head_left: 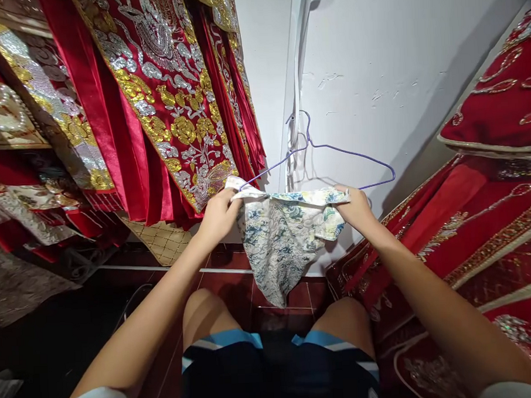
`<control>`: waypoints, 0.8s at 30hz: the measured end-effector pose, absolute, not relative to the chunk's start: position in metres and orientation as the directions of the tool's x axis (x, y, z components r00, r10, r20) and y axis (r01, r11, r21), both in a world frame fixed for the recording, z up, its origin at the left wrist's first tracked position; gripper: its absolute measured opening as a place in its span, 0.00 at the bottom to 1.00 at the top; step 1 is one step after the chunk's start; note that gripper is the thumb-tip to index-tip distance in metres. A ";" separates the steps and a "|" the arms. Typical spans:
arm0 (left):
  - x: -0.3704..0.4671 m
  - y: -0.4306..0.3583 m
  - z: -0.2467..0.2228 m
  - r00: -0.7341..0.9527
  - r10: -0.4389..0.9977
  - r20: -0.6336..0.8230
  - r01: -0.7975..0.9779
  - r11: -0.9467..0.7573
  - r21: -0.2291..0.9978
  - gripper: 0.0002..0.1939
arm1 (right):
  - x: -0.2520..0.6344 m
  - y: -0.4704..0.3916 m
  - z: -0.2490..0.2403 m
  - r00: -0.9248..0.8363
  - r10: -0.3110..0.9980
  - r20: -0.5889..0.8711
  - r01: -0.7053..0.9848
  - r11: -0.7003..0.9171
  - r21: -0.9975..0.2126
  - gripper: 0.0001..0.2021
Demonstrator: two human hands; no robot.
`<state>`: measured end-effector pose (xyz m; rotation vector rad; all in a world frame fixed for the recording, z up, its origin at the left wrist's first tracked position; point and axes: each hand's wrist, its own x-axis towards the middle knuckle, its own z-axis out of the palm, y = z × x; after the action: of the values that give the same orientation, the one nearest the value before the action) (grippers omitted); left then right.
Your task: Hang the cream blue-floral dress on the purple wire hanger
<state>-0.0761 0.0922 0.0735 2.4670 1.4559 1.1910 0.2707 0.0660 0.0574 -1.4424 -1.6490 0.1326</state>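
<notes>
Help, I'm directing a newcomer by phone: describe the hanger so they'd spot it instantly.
Find the white wall between red embroidered garments. There, rising above the blue-patterned cloth, is the wire hanger. Its purple colour sets it apart from wall, cloth and garments.

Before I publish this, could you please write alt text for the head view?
A person's left hand and right hand hold a white cloth printed in blue and yellow along the bottom of a purple wire hanger, before a white wall. Red embroidered garments line both sides.
</notes>
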 end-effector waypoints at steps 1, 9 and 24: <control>-0.073 0.094 0.080 0.226 0.747 0.625 0.718 -0.561 0.411 0.13 | 0.270 0.064 0.058 0.100 0.834 0.543 0.731 0.309 -0.609 0.06; -0.034 0.132 0.104 0.247 0.599 0.762 0.593 -0.715 0.370 0.16 | 0.238 0.063 0.041 0.034 0.873 0.487 0.546 0.392 -0.740 0.04; -0.050 0.155 0.102 0.242 0.555 0.796 0.650 -0.702 0.292 0.13 | 0.312 0.076 0.080 0.270 0.807 0.526 0.792 0.124 -0.598 0.17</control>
<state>-0.0500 0.1546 0.1021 2.5506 1.2421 1.5643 0.3124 0.0757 0.0799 -1.6402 -1.4976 0.0207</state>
